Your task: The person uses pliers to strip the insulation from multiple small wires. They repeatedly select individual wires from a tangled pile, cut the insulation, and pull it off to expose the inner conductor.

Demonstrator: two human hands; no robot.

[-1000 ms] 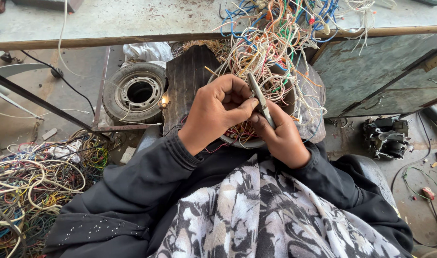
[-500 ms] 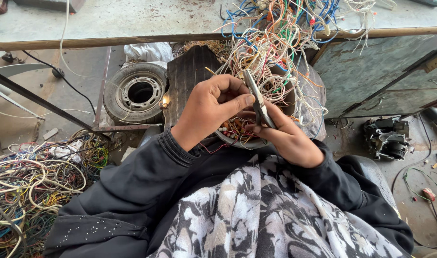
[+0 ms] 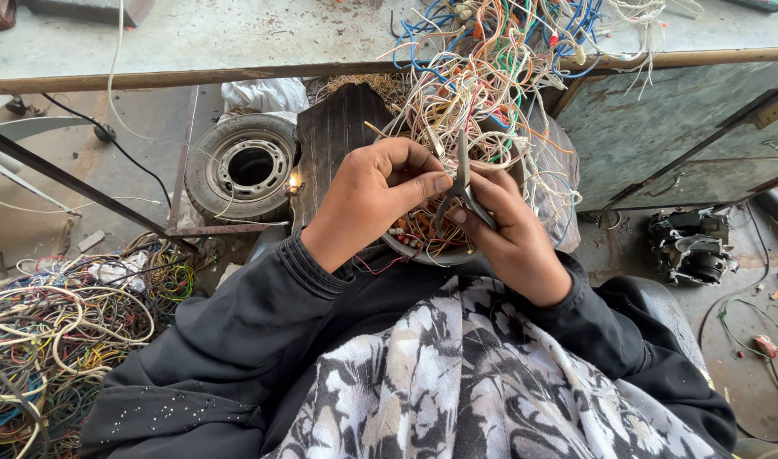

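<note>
Here, the right hand (image 3: 516, 238) was closed around slim grey metal pliers (image 3: 462, 189), held upright. The left hand (image 3: 372, 200) pinched thin wire strands beside the tool, just below the tangled multicoloured wire bundle (image 3: 491, 81) hanging off the workbench (image 3: 193, 42).

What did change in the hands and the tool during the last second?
The right hand turned the small metal cutting tool from slanted to nearly upright. The left hand shifted a little toward it, fingertips meeting at the tool. The tangle of wires, tyre and wire heap stayed put.
</note>
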